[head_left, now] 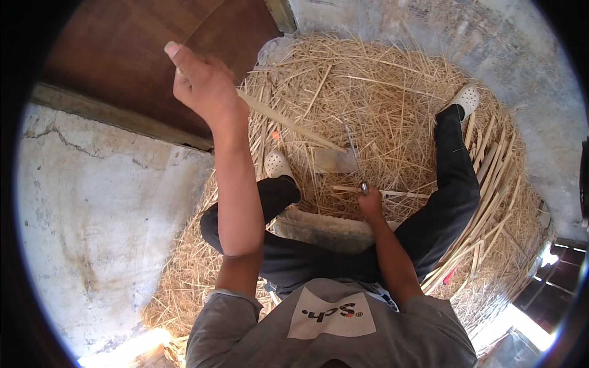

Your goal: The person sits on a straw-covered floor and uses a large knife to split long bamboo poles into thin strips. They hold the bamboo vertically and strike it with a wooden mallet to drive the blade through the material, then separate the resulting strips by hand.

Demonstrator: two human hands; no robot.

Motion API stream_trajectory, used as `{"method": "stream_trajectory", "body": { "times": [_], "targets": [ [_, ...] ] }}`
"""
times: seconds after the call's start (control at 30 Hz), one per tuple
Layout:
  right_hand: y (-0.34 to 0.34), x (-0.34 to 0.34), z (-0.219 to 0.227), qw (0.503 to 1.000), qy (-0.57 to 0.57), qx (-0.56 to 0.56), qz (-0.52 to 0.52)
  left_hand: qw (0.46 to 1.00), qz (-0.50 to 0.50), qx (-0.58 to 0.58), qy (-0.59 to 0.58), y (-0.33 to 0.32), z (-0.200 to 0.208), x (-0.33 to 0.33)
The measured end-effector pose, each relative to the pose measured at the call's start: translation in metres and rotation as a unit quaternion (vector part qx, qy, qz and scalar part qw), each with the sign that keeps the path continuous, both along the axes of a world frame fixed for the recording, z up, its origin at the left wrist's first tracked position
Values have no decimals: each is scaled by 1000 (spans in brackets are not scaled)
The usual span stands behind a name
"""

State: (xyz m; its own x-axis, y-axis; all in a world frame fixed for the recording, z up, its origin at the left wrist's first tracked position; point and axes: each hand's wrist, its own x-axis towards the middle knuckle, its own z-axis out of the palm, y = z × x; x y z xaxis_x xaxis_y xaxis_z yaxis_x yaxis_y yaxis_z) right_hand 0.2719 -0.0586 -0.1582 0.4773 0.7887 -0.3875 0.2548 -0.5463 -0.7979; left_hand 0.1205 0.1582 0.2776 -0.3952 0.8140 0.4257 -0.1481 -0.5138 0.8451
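Note:
My left hand (205, 86) is raised at the upper left, fingers closed round a flat, pale bamboo strip (285, 121). The strip slants down to the right, and its low end comes close to the knife. My right hand (370, 203) is closed on the handle of a long, thin-bladed knife (352, 147), held low between my legs. Its blade points away from me, beside a pale rectangular block (331, 161) among the shavings. Whether the blade touches the strip or the block I cannot tell.
Dry shavings (392, 92) cover the floor thickly. A bundle of long strips (491, 190) lies to the right of my right leg. A low block (325, 230) stands in front of my lap. Stained walls (110, 227) and a brown door panel (135, 67) enclose the spot.

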Motion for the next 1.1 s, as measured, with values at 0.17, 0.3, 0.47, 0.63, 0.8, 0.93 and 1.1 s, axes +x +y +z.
{"method": "stream_trajectory", "body": {
  "times": [0.17,0.3,0.47,0.63,0.8,0.93,1.1],
  "targets": [
    [8,-2,17,997,-55,-19,48,1000,-3,2,7,-1,4,5],
    [-19,4,-46,978,-88,-179,54,999,-15,25,24,6,-1,14],
    [3,-2,-15,997,-10,-63,38,999,-29,37,15,10,-1,14],
    [5,-12,6,1000,-7,-26,12,999,-22,25,15,4,3,14],
    [-15,2,-72,982,-40,-184,25,999,-36,32,15,7,3,21],
    [-3,-8,-36,996,-41,-69,25,999,-41,-2,-17,-1,5,12],
    [8,-17,-28,993,-18,-75,89,988,-142,-18,-56,10,3,-11]
  ]
}}
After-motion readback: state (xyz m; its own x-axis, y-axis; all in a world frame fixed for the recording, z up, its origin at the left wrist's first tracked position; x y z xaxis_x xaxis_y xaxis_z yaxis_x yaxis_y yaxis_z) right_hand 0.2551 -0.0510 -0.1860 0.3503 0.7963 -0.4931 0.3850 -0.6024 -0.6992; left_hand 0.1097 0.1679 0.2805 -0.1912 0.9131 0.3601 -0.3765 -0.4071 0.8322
